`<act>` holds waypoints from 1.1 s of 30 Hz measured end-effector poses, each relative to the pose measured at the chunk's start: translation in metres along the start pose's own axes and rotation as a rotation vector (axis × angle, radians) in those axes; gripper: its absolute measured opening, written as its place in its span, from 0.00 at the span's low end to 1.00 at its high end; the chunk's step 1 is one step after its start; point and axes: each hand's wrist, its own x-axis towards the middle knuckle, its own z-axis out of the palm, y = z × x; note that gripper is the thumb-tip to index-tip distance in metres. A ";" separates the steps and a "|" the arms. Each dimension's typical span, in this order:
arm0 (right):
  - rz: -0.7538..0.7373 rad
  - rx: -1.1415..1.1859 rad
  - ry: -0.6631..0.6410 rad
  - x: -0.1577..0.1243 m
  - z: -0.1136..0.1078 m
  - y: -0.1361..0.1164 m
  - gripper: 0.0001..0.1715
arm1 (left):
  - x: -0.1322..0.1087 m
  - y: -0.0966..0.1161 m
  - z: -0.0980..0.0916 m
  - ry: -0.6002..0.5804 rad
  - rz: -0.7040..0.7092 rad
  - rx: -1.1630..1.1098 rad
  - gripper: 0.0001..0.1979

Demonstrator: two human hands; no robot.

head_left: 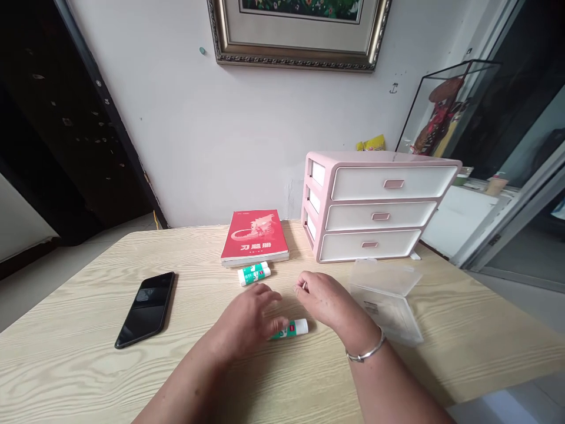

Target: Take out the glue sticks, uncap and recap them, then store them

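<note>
My left hand [250,318] hovers over the wooden table [198,365] with its fingers loosely apart. Close to its thumb lies a green and white glue stick [290,329], partly covered by the hand; I cannot tell whether they touch. Beyond the fingertips, what look like two more glue sticks [253,273] lie side by side in front of a red book [256,234]. My right hand [324,297] has its fingertips pinched together, and anything between them is too small to make out. To its right, a clear plastic box [388,315] lies with its lid open.
A black phone [145,310] lies on the left of the table. At the back right stands a pink and white drawer unit [371,215] with three closed drawers, and a yellow packet [373,143] shows behind it. A framed picture [300,62] hangs on the wall.
</note>
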 end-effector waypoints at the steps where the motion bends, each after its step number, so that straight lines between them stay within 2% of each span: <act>1: 0.014 -0.010 0.028 0.001 0.002 0.000 0.10 | -0.002 0.007 0.001 -0.071 0.022 0.029 0.19; 3: 0.049 -0.020 0.066 0.004 0.005 0.000 0.11 | -0.002 0.017 0.005 -0.173 0.057 0.100 0.16; 5: 0.073 -0.028 0.091 0.007 0.008 0.000 0.13 | 0.000 0.021 0.010 -0.215 0.068 0.144 0.10; 7: 0.075 -0.022 0.111 0.008 0.010 -0.002 0.15 | 0.003 0.020 0.011 -0.203 0.041 0.133 0.08; 9: 0.069 0.009 0.132 0.007 0.010 -0.006 0.18 | 0.004 0.017 0.010 -0.162 -0.043 0.059 0.09; 13: 0.074 0.051 0.144 0.002 0.012 -0.019 0.24 | 0.004 0.010 0.006 -0.097 -0.193 -0.156 0.14; 16: 0.074 0.093 0.135 0.001 0.019 -0.024 0.26 | 0.004 0.010 0.007 -0.076 -0.154 -0.301 0.18; 19: 0.107 0.229 0.078 0.007 0.029 -0.022 0.21 | 0.004 0.016 0.007 -0.063 -0.142 -0.422 0.21; 22: 0.131 0.461 0.064 0.012 0.038 -0.020 0.13 | 0.002 0.022 0.002 -0.134 -0.247 -0.611 0.23; 24: 0.133 0.628 0.075 0.014 0.041 -0.021 0.12 | 0.000 0.023 0.000 -0.210 -0.314 -0.824 0.24; 27: 0.133 0.806 0.082 0.012 0.040 -0.025 0.11 | -0.002 0.023 -0.002 -0.270 -0.338 -1.115 0.22; 33: 0.056 0.835 0.135 0.001 0.032 -0.033 0.11 | -0.003 0.026 -0.001 -0.318 -0.311 -1.387 0.20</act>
